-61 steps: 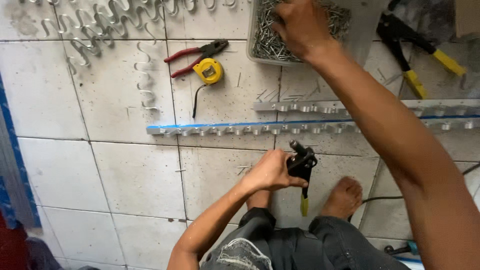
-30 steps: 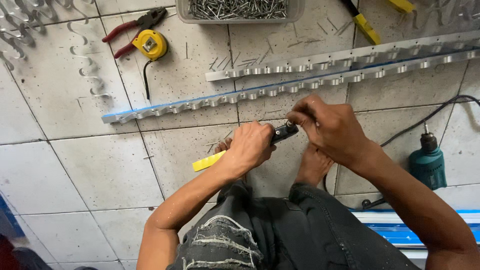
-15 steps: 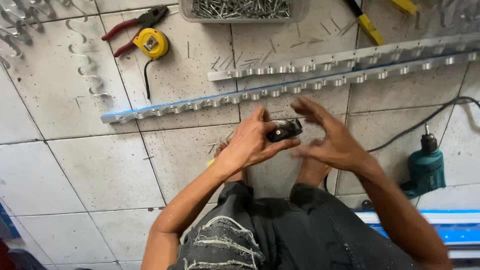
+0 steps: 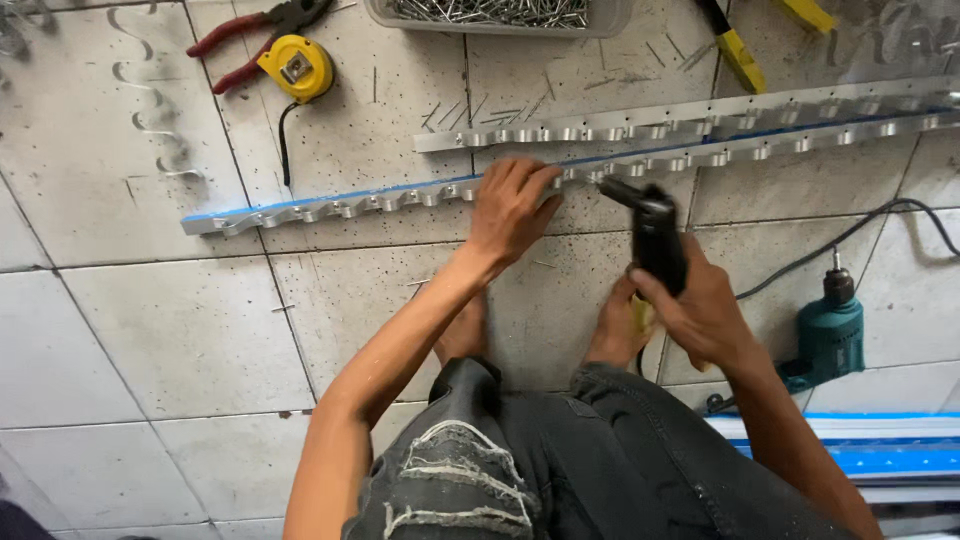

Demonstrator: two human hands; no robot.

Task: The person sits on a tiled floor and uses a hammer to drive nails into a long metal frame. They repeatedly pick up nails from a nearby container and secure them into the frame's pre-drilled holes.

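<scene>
Pale stone floor tiles (image 4: 180, 330), scratched and pencil-marked, served as the workbench, with the person squatting over them in torn dark jeans and bare feet. Left hand (image 4: 512, 205) lay flat with fingers spread, pressing on the near aluminium rail (image 4: 330, 208), a long strip with a blue-filmed far edge and a row of small raised tabs running from the left of the floor up to the far right. Right hand (image 4: 700, 310) was wrapped tight around a black hand riveter (image 4: 655, 235), its nose aimed toward the rail just right of the left hand; whether the nose touched the metal could not be told. To do this step well, it seemed wise to keep the rail pinned flat so it could not skid on the tile, hold the nose square to the strip, and squeeze evenly, keeping the left fingertips away from the nose. A second rail (image 4: 640, 125), bare silver, lay just beyond and parallel to the first. Farther out were a clear tray of rivets (image 4: 500, 14) at the far edge, a yellow tape measure (image 4: 296, 68) and red-handled pliers (image 4: 235, 35) at far left, yellow-handled cutters (image 4: 735, 45) at far right, and a teal electric drill (image 4: 830, 335) with its black cord on the right.
</scene>
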